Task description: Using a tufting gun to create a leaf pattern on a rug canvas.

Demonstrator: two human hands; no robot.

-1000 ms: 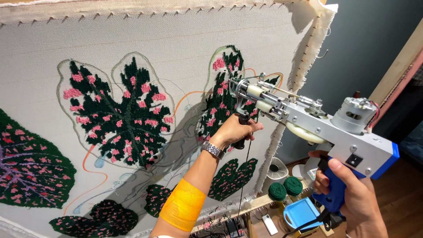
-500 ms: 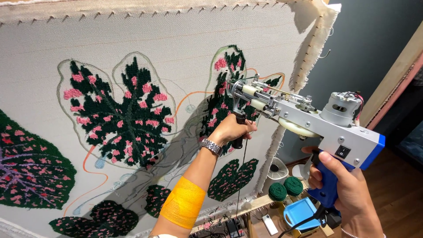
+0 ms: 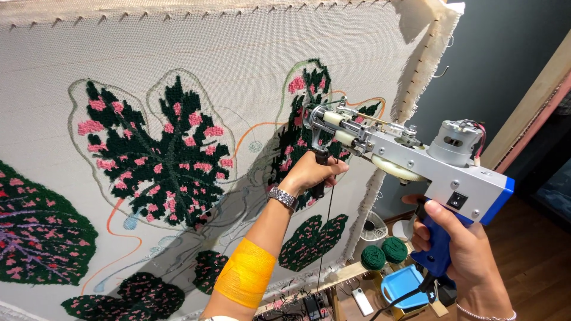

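Observation:
A silver and blue tufting gun [image 3: 410, 160] points at a stretched grey cloth [image 3: 226, 65] covered with tufted dark green leaves with pink spots. My right hand [image 3: 461, 249] grips the gun's blue rear handle. My left hand [image 3: 312, 172], with a metal watch on the wrist and a yellow band on the forearm, is closed around the gun's black front handle. The gun's tip touches the half-filled leaf [image 3: 309, 119] at the upper middle right. A dark yarn strand [image 3: 326, 238] hangs down from the gun.
Two dark green yarn cones [image 3: 382, 252] stand on a wooden ledge below the frame, by a blue object [image 3: 404, 285] and a small white fan [image 3: 373, 226]. The cloth's frayed right edge [image 3: 410, 89] is nailed to the frame. A dark wall and wooden floor lie to the right.
The gun and both hands have shifted slightly left and up along the half-filled leaf. Both grips are unchanged.

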